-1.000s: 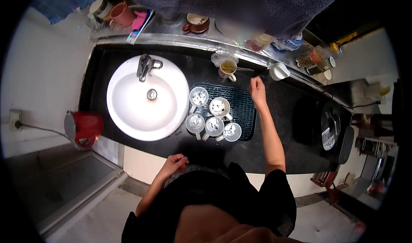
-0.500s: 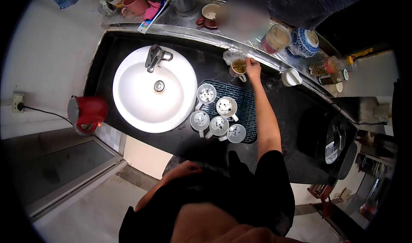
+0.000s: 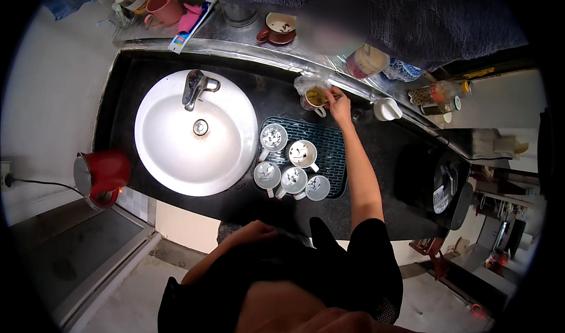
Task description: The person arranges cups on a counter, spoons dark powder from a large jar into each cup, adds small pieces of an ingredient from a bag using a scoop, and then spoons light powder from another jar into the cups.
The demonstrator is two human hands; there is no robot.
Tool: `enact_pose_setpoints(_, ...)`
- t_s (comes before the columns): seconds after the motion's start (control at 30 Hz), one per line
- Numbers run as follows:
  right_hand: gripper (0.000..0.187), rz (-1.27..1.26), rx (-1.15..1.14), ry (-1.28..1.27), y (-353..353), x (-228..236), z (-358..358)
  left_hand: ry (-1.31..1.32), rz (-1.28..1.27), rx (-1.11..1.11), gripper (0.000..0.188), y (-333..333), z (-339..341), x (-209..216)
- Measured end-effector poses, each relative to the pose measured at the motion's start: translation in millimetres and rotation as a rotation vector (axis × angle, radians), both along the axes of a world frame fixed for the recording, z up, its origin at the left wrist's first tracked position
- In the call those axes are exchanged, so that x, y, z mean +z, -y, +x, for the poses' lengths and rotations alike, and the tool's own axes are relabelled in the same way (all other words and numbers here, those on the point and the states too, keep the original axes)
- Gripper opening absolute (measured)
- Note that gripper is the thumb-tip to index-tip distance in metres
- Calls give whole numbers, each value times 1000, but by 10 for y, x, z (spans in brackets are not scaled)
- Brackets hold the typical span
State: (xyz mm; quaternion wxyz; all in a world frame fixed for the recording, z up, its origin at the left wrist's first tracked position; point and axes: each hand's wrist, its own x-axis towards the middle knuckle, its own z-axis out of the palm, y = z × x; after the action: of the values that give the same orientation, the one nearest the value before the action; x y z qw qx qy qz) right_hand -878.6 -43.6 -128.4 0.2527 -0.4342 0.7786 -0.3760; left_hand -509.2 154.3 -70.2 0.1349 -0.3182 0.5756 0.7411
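Note:
My right hand (image 3: 339, 108) reaches to the back of the counter, its fingers pinched on a thin, dark, spoon-like handle over a mug (image 3: 314, 97) of yellowish-green contents. The handle's lower end cannot be made out. A crumpled clear plastic bag (image 3: 308, 83) lies against that mug. Nearer to me, several pale mugs (image 3: 293, 177) with dark flakes or marks inside are grouped on a dark ridged drying tray (image 3: 334, 150). My left hand (image 3: 258, 230) is low at the counter's front edge, close to my body; its fingers are partly hidden.
Left of the tray is a white round sink (image 3: 159, 162) with a metal faucet (image 3: 197, 89). A red kettle (image 3: 109, 175) stands at far left. Jars, cups and a toothpaste tube (image 3: 191, 27) line the back ledge. A white lidded container (image 3: 387, 109) and black appliance (image 3: 444, 183) are right.
The view has shifted, so the counter sits slightly further left in the picture. My right hand stays at the mug, its fingers a little altered in pose. My left hand has hardly moved.

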Motion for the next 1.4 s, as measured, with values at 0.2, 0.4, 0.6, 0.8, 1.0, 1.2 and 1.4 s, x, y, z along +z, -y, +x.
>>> enact_pose_setpoints(0.2,26,-31,-106,-52,-142,197,104,19,-10,-91,30,170,-42,47)
enact_pose_setpoints(0.4,22,-53,-108,-167,-128,23,119,-72,-210,-91,21,94,32,-247)
enact_pose_setpoints(0.6,19,-86,-32,-99,-98,37,99,-28,-244,-160,20,131,19,-217)
enact_pose_setpoints(0.8,13,-36,-90,-145,2,81,194,-36,-226,-160,21,132,21,-257)
enact_pose_setpoints(1.0,16,-207,-263,93,-138,18,53,-23,-217,-167,22,127,2,-225)
enact_pose_setpoints(1.2,18,-339,-352,411,-292,31,-79,-32,-239,-165,23,137,-22,-217)
enact_pose_setpoints(1.4,18,-265,-250,268,-321,116,17,-32,-260,-185,22,146,-13,-206)
